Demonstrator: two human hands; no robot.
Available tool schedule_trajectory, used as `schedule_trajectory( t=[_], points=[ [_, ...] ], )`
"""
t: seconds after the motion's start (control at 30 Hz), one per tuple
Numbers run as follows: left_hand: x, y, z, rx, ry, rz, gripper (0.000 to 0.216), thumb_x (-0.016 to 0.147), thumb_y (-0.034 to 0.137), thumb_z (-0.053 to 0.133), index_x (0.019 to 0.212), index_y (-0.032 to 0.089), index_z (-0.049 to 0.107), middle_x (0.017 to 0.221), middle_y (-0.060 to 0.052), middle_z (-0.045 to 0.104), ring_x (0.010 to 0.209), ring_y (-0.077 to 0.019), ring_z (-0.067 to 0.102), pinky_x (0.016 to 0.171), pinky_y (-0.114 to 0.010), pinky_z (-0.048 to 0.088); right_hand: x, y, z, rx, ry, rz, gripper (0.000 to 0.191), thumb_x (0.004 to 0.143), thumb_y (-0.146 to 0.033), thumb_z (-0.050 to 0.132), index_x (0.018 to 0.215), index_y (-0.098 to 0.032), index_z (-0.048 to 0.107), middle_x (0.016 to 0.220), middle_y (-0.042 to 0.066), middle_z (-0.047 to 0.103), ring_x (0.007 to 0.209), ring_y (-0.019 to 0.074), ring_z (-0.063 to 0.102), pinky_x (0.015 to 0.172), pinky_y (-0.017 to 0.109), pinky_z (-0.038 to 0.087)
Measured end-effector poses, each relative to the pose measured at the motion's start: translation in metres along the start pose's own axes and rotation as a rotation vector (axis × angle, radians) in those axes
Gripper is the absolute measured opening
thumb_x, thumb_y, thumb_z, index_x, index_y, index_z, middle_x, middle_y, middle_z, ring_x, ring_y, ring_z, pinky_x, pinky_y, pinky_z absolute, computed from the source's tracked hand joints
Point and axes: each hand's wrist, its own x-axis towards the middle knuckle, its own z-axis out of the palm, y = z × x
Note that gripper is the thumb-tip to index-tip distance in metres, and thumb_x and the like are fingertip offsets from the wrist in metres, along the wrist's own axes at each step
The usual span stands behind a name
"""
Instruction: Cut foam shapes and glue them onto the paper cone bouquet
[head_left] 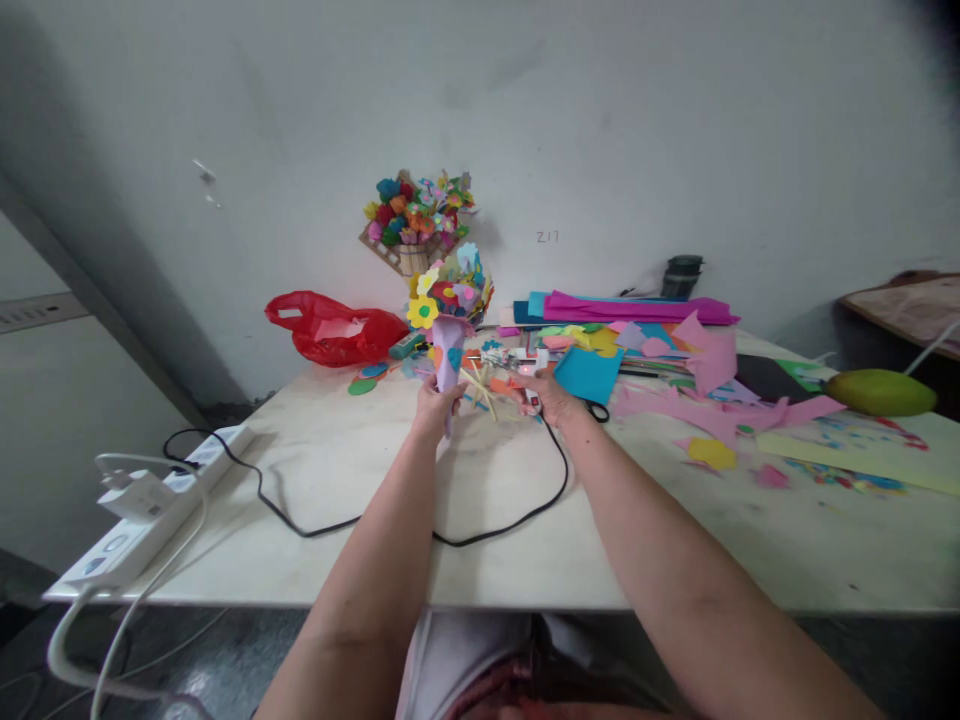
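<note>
My left hand (437,405) is closed round the lower part of a bouquet of foam-sheet flowers (452,290), wrapped in a lilac cone with coloured dots. The bouquet stands upright, its yellow, blue, red and purple flowers at the top. In my right hand (551,393) is a white hot glue gun (531,362) with a small red light, its nozzle towards the bouquet. A black cord (564,470) runs from the gun's lower end across the table. Between my hands lie several pale sticks (480,388) and orange scraps; my fingers partly hide the gun's grip.
A red plastic bag (330,330) sits at the back left, a power strip (157,515) along the left edge. Behind the bouquet stands a basket of flowers (412,258). Right of my hands are a blue sheet (589,374), scissors (598,411) and pink scraps (709,405).
</note>
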Motion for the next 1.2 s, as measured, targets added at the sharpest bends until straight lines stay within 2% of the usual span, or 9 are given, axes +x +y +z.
schedule_trajectory(
  t=[0.13,0.37,0.67,0.9,1.2],
  points=[
    [-0.001,0.001,0.002,0.007,-0.011,-0.011,0.041,0.051,0.027,0.078,0.079,0.017,0.05,0.045,0.008,0.047,0.033,-0.0057,0.038,0.036,-0.02,0.024,0.0,-0.002,0.006,-0.026,-0.037,0.018,0.039,0.06,-0.049,0.075,0.065,-0.017,0.054,0.047,-0.003,0.054,0.032,0.0053,0.036,0.033,0.022,0.031],
    [-0.001,-0.001,0.003,0.016,-0.026,-0.009,0.04,0.052,0.026,0.076,0.078,0.018,0.047,0.045,0.009,0.047,0.033,-0.0056,0.038,0.036,-0.02,0.025,-0.001,-0.005,0.01,-0.047,0.007,0.043,0.039,0.057,-0.049,0.076,0.066,-0.017,0.055,0.046,-0.003,0.053,0.032,0.0047,0.035,0.032,0.02,0.028],
    [-0.002,-0.001,0.002,0.033,-0.046,-0.011,0.04,0.052,0.026,0.077,0.078,0.018,0.047,0.045,0.007,0.048,0.034,-0.0057,0.038,0.036,-0.02,0.026,0.004,0.001,0.005,-0.083,0.008,0.023,0.039,0.057,-0.049,0.076,0.064,-0.017,0.057,0.046,-0.003,0.055,0.032,0.0054,0.037,0.032,0.02,0.031],
    [0.0,-0.002,0.001,0.053,-0.051,-0.008,0.041,0.051,0.027,0.077,0.078,0.018,0.047,0.044,0.007,0.049,0.034,-0.0063,0.039,0.035,-0.019,0.027,0.006,0.004,0.002,-0.102,0.0,0.007,0.035,0.063,-0.047,0.074,0.066,-0.016,0.059,0.046,-0.002,0.056,0.03,0.0054,0.037,0.031,0.02,0.031],
    [0.0,-0.004,0.001,0.056,-0.071,-0.005,0.041,0.052,0.028,0.076,0.078,0.018,0.046,0.043,0.007,0.05,0.033,-0.006,0.038,0.035,-0.019,0.026,0.005,0.003,0.003,-0.111,-0.007,0.006,0.037,0.061,-0.049,0.075,0.063,-0.016,0.057,0.045,-0.002,0.055,0.03,0.0051,0.036,0.031,0.02,0.03]
  ],
)
